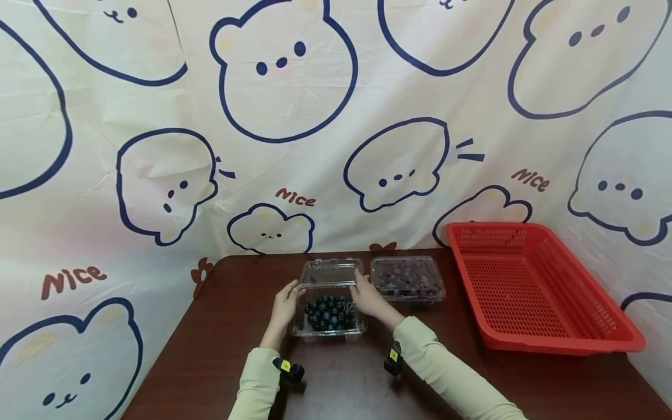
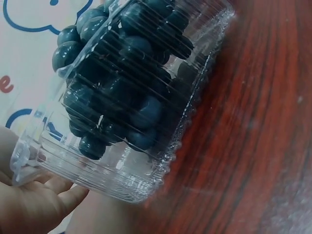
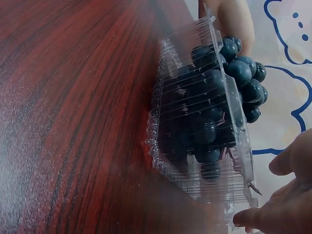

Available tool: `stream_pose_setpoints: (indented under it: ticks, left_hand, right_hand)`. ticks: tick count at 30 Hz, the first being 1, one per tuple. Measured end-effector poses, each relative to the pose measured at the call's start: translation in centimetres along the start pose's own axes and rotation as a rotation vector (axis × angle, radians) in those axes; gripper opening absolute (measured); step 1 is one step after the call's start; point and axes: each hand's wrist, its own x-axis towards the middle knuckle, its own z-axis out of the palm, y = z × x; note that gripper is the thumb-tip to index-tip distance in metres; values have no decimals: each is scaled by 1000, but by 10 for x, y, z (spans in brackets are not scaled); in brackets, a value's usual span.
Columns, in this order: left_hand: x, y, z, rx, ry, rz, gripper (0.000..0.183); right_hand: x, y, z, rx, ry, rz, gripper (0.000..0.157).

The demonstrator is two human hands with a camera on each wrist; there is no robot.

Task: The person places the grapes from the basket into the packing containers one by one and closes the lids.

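A clear plastic clamshell box stands on the table with its lid folded back. Inside lies a bunch of dark grapes, heaped above the rim in the wrist views. My left hand grips the box's left side near the lid fold, its fingers against the corner below the rim. On the opposite side is my right hand. One fingertip touches the rim corner there, while another finger extends apart from it toward the lid.
A second clear box of purplish fruit stands right of the first, close to my right hand. Farther right sits a red plastic basket with slotted walls. Behind the brown table hangs a cartoon-printed cloth.
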Motion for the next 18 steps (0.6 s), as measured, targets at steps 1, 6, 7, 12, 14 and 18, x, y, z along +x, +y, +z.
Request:
stream_pose_setpoints:
  ticks: [1,6,7,12,14,18]
  left_hand:
    - [0,-1,0,-6,-4,-13,42]
    - [-1,-7,-1,-75,-6,-84,42]
    - [-1,-9,-2,-89,-5,-86,43]
    - [-1,-11,-3,-165,-8,-81,44]
    - [0,-11,-3,-186,-9,-80,45]
    - [2,-10,-3,-205,13,-80,45]
  right_hand:
    - [0,0,1,-2,2,5,55]
    - [0,1,6,-12,15,17,53]
    - [0,1,6,-10,16,21,53]
    - [-1,4,8,3,35,-4,51]
    - [-1,5,8,1,49,-27,50]
    - [0,6,7,1,69,-60,50]
